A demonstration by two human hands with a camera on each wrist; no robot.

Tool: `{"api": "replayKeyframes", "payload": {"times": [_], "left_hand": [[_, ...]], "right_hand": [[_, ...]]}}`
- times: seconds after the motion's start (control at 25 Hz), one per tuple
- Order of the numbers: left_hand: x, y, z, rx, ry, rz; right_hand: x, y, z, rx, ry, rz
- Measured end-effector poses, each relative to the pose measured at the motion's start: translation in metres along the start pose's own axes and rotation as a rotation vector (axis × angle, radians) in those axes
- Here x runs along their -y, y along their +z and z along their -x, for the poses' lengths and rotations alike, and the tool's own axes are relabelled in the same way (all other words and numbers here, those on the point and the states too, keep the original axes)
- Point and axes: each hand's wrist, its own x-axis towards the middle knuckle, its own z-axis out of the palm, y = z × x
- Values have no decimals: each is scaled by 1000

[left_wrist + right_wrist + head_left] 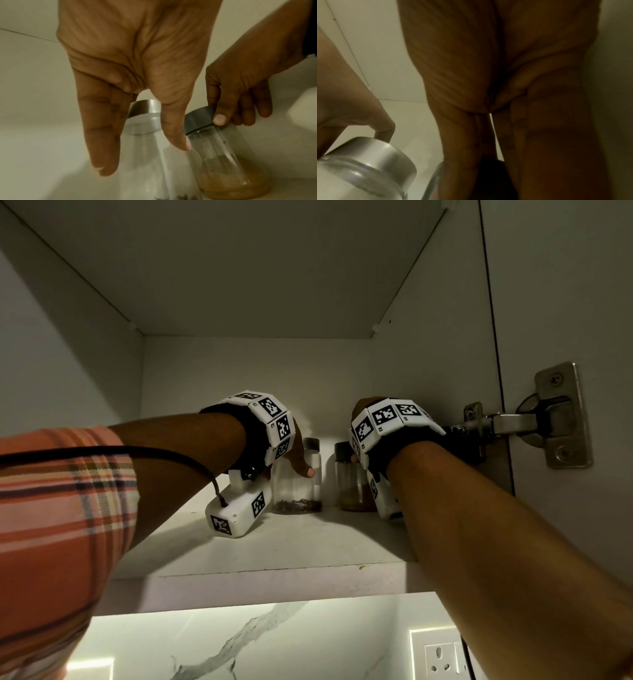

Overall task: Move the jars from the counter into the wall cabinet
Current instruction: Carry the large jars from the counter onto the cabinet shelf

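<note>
On the cabinet shelf [274,546], my left hand [137,65] hangs loose beside the dark-spice jar [297,477]; the left wrist view alone shows my right hand [240,86] pinching the brown-powder jar [228,159] lid; hinge [548,419] nearby.

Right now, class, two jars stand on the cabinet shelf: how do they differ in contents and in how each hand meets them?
1. The left jar holds a thin layer of dark bits; the right jar holds a light brown powder.
2. The left hand lies along the left jar with straight fingers; the right hand curls round the right jar's lid.

Both are clear, metal-lidded, and stand on the shelf.
</note>
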Motion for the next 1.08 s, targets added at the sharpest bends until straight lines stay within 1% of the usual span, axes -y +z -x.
{"api": "replayKeyframes", "payload": {"times": [0.08, 0.16, 0.24, 0.28, 0.32, 0.4, 0.48, 0.68, 0.84, 0.92, 1.0, 1.08], "left_hand": [[2, -1, 6, -45, 28, -47], [8, -7, 10, -7, 22, 33], [17, -16, 19, 35, 3, 167], [22, -24, 24, 17, 2, 212], [25, -30, 27, -11, 10, 249], [32, -44, 42, -121, 45, 286], [40, -55, 56, -223, 83, 314], [63, -66, 90, -422, 165, 297], [89, -68, 127, -527, 224, 304], [104, -62, 146, -568, 249, 315], [119, -51, 163, -583, 278, 325], [135, -31, 182, -578, 295, 349]], "right_hand": [[0, -4, 4, 8, 7, -1], [3, -2, 4, -11, 17, 9], [4, 0, -2, -96, 57, -83], [3, -3, -6, -158, 100, -170], [2, -5, -10, -207, 135, -240], [6, -17, -15, -252, 174, -312], [13, -31, -18, -236, 177, -349], [35, -67, -11, -169, 118, -425], [55, -93, 19, -188, 111, -485], [65, -99, 41, -252, 112, -507], [79, -97, 66, -340, 117, -548], [97, -89, 95, -390, 116, -589]]}}
